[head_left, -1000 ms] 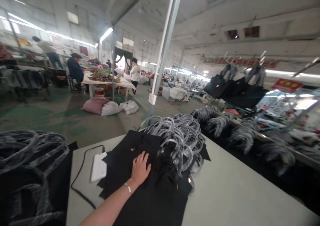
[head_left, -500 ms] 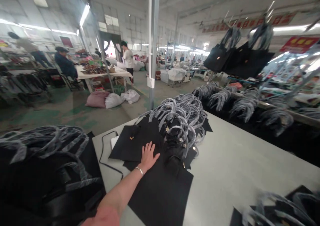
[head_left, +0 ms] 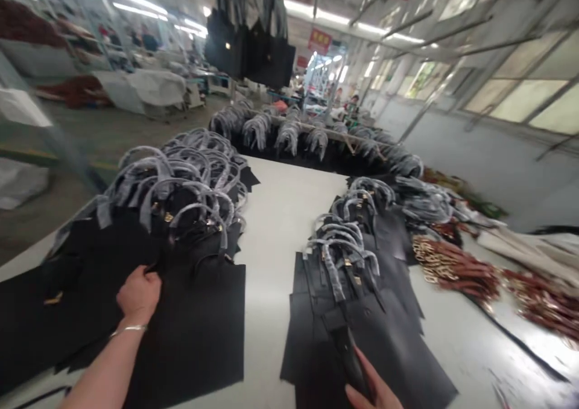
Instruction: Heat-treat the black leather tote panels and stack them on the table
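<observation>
Black bag pieces with plastic-wrapped handles [head_left: 203, 336] lie in a spread pile at the left of the pale table. My left hand [head_left: 139, 294], with a bracelet at the wrist, is closed over this pile, its fingers curled on a dark edge or strap of a black piece. At the lower right my right hand [head_left: 373, 385] is wrapped round a dark handheld tool [head_left: 350, 358]. The tool's front end is over a second pile of black bag pieces [head_left: 389, 330] with wrapped handles and small gold fittings.
Brown straps with gold hardware [head_left: 456, 267] lie on the right of the table [head_left: 280, 216]. Behind it, many wrapped handles [head_left: 289, 136] line a rail. Black bags [head_left: 248, 50] hang above. A slanted post [head_left: 58, 137] stands at the left.
The view has swung to the right. My left hand, which lay spread flat on a black piece, is now closed. My right hand and the dark tool have come into view.
</observation>
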The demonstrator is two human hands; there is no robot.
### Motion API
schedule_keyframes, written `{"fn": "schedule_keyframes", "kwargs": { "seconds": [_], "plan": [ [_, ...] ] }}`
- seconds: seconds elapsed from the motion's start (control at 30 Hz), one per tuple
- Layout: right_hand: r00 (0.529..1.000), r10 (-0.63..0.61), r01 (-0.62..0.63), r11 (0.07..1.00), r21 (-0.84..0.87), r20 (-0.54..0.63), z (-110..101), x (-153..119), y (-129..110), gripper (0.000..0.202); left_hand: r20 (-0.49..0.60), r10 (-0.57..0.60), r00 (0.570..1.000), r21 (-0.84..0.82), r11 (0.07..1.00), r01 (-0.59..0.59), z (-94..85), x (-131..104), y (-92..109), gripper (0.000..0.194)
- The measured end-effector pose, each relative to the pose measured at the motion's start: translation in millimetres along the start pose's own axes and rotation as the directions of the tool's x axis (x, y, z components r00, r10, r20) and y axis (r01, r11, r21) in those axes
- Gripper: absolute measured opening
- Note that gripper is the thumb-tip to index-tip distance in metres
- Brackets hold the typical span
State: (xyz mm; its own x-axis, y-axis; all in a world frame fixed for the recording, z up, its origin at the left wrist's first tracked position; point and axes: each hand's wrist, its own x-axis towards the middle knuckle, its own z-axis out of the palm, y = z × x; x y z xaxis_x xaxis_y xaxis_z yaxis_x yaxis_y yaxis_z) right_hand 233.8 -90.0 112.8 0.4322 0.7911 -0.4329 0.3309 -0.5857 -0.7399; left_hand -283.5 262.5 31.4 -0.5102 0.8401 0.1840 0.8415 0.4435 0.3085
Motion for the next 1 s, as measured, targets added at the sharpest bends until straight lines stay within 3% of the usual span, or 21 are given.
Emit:
{"fn": "schedule_keyframes", "kwargs": {
  "seconds": [0.07, 0.17, 0.3, 0.43, 0.53, 0.63, 0.67, 0.73, 0.8, 0.87, 0.9, 0.93, 1.0],
  "plan": [
    [0.998, 0.049, -0.051, 0.996, 0.077, 0.029, -1, 0, 1, 0.088, -0.081, -0.083, 0.993, -0.070, 0.995, 0.078, -1.4, 0, 1, 0.040],
    [0.994, 0.106, -0.111, 0.974, 0.198, 0.035, -5, 3, -1, 0.092, -0.177, -0.047, 0.983, -0.190, 0.982, 0.013, -3.0, -18, 5, 0.041],
    [0.984, 0.180, -0.177, 0.936, 0.305, 0.020, -20, 22, -6, 0.095, 0.047, 0.118, 0.992, -0.132, 0.985, -0.111, 0.1, -58, 14, 0.041],
    [0.971, 0.218, -0.239, 0.904, 0.355, 0.100, -36, 48, -9, 0.085, 0.152, 0.354, 0.923, 0.002, 0.934, -0.359, -0.7, -88, 28, 0.044],
    [0.956, 0.241, -0.288, 0.888, 0.360, 0.169, -43, 65, -13, 0.074, 0.114, 0.315, 0.942, 0.073, 0.943, -0.324, -4.9, -107, 52, 0.042],
    [0.946, 0.249, -0.312, 0.877, 0.366, 0.209, -46, 80, -17, 0.067, 0.005, 0.359, 0.933, -0.018, 0.933, -0.359, -3.3, -147, 96, 0.039],
    [0.944, 0.248, -0.315, 0.874, 0.369, 0.218, -47, 84, -19, 0.065, 0.020, 0.463, 0.886, -0.104, 0.882, -0.459, -0.6, -168, 114, 0.038],
    [0.940, 0.247, -0.321, 0.872, 0.371, 0.235, -50, 88, -22, 0.063, 0.082, 0.703, 0.707, -0.327, 0.689, -0.647, 6.9, -221, 150, 0.034],
    [0.934, 0.253, -0.333, 0.872, 0.360, 0.251, -53, 87, -24, 0.063, 0.145, 0.894, 0.424, -0.546, 0.430, -0.719, 14.4, -282, 181, 0.037],
    [0.928, 0.259, -0.344, 0.874, 0.344, 0.268, -56, 85, -24, 0.064, 0.170, 0.982, 0.079, -0.683, 0.175, -0.709, 19.5, -337, 202, 0.044],
    [0.926, 0.259, -0.345, 0.876, 0.337, 0.274, -57, 84, -24, 0.064, 0.165, 0.986, -0.014, -0.706, 0.108, -0.700, 21.0, -358, 208, 0.045],
    [0.926, 0.257, -0.343, 0.879, 0.332, 0.276, -57, 83, -25, 0.065, 0.166, 0.984, -0.072, -0.714, 0.069, -0.696, 21.8, -375, 212, 0.047],
    [0.933, 0.245, -0.325, 0.886, 0.331, 0.262, -54, 85, -27, 0.065, 0.176, 0.979, -0.103, -0.701, 0.051, -0.712, 22.1, -394, 215, 0.048]
  ]
}}
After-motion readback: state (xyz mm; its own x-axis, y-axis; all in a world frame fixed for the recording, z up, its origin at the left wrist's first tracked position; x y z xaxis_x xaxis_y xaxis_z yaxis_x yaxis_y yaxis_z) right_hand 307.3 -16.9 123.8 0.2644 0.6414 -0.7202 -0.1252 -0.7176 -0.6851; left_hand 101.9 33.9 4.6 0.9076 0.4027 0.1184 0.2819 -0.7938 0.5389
